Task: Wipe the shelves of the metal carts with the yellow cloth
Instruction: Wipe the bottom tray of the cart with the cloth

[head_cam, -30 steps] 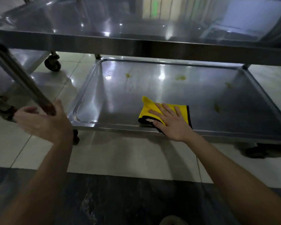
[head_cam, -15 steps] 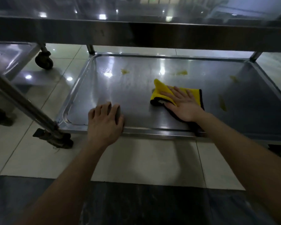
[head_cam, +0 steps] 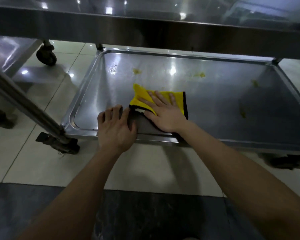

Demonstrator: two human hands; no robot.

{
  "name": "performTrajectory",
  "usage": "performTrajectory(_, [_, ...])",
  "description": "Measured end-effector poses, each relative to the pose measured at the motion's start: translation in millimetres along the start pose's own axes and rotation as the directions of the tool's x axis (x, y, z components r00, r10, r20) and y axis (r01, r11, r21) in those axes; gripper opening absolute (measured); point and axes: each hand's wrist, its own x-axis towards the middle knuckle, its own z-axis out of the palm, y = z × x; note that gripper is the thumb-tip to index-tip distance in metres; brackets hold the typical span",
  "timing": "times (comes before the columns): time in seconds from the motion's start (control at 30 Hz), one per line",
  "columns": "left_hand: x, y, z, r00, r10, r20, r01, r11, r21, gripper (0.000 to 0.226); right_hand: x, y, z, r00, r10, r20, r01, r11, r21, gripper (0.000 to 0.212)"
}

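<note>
The yellow cloth [head_cam: 141,96], black-edged with a grey underside, lies on the lower shelf [head_cam: 215,108] of the metal cart, near its front rim. My right hand [head_cam: 164,115] presses flat on the cloth, fingers spread. My left hand [head_cam: 115,129] sits just left of it at the front rim, thumb and fingers closed on the folded grey flap. Yellowish stains [head_cam: 137,71] dot the shelf farther back and to the right [head_cam: 200,75].
The cart's upper shelf [head_cam: 145,32] overhangs the lower one across the top of the view. A slanted metal post [head_cam: 24,104] runs down to a caster at the left front corner. A second cart [head_cam: 10,52] and its wheel [head_cam: 47,55] stand at left on the tiled floor.
My left hand came from the post to the shelf's front rim, then slid right onto the cloth's grey flap. My right hand stayed on the cloth, which now shows its folded underside.
</note>
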Motion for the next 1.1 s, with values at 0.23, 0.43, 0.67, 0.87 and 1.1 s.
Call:
performTrajectory(0.23, [3.2,1.1,-12.1,0.994,-0.006,0.112,0.010,0.999,-0.038,0.045,-91.0,41.7,-13.8,0.991,-0.089,0.100,0.086,0.996,0.031,0.057])
performTrajectory(0.43, [12.9,5.6,-18.0,0.951,-0.084,0.296,0.093,0.995,-0.017,0.045,-167.6,133.8,-35.0,0.985,0.139,0.097,-0.146,0.987,0.065,0.056])
performTrajectory(0.67, [32.2,141.9,-22.8,0.972,0.128,0.195,-0.092,0.979,-0.182,0.060,-174.9,130.7,-24.6,0.977,0.213,-0.011,-0.213,0.977,-0.007,0.061])
performTrajectory(0.87, [29.6,166.9,10.2,0.957,0.137,0.255,-0.093,0.980,-0.176,0.056,-204.1,188.6,-36.1,0.989,0.150,0.005,-0.149,0.984,0.096,0.062])
performTrajectory(1.1, [28.3,166.1,11.2,0.955,0.141,0.260,-0.096,0.979,-0.178,0.055,-204.8,310.8,-60.0,0.869,0.495,-0.006,-0.494,0.868,0.045,0.064])
